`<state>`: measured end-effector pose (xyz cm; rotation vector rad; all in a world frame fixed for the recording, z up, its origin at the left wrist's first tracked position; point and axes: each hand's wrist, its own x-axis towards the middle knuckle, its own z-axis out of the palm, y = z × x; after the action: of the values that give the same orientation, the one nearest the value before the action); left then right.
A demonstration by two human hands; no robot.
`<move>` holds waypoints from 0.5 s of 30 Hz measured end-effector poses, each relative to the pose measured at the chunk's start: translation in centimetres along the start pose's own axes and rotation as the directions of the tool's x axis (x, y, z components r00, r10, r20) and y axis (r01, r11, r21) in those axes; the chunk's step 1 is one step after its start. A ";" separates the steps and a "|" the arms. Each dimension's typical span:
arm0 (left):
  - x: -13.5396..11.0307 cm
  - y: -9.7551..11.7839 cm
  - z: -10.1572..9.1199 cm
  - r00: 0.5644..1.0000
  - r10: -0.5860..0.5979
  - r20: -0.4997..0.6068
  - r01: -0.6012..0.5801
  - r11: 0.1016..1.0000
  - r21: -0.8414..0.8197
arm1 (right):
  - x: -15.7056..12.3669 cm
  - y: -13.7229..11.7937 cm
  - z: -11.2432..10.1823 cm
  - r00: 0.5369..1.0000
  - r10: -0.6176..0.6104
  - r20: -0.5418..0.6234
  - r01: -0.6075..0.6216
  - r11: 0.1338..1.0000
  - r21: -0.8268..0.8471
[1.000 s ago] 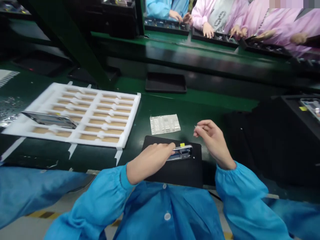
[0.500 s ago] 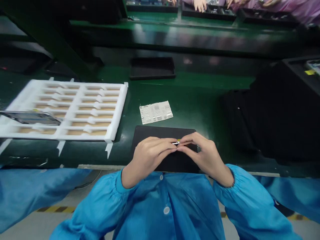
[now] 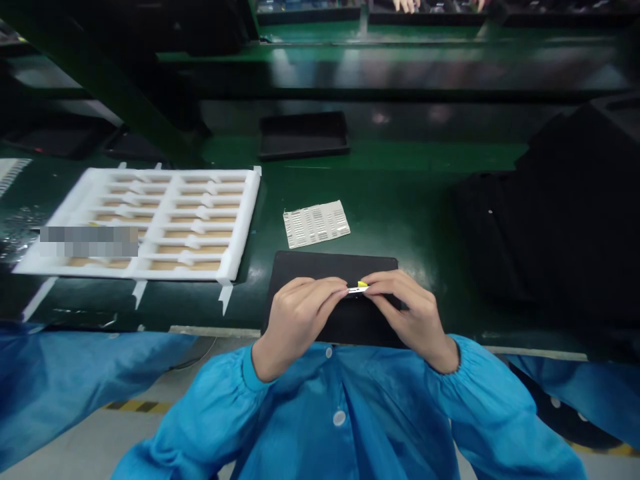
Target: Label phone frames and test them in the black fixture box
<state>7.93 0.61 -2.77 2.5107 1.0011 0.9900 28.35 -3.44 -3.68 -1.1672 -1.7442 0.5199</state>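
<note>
The person's left hand [image 3: 300, 317] pinches 1 end of a slim device [image 3: 357, 290] between thumb and fingers; the right hand [image 3: 413, 310] pinches the other. The device shows edge-on, a yellow tab [image 3: 363, 284] on its far side, over a black mat [image 3: 350, 327]; whether they touch cannot be told. Just beyond the mat lies a pale sheet [image 3: 317, 225]; left of it, a white tray [image 3: 245, 220] with 2 columns of slots. Farther back sits a black tray [image 3: 304, 137].
</note>
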 end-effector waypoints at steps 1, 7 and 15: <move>0.0 0.1 0.0 1.000 -0.004 0.005 0.004 1.000 0.001 | -0.1 0.1 0.1 1.000 -0.005 -0.009 0.005 1.000 -0.006; 0.3 0.6 -0.2 0.999 -0.028 0.039 0.029 0.999 -0.030 | -0.9 0.6 0.2 0.992 -0.126 0.012 0.127 0.984 -0.128; -0.3 0.7 -0.1 1.000 0.012 -0.007 -0.013 1.000 -0.027 | -1.6 1.3 0.9 0.977 -0.195 -0.092 0.185 0.977 -0.107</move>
<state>8.09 -0.04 -2.54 2.4964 0.9688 1.0098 28.34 -4.08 -5.87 -1.0615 -1.7861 0.2574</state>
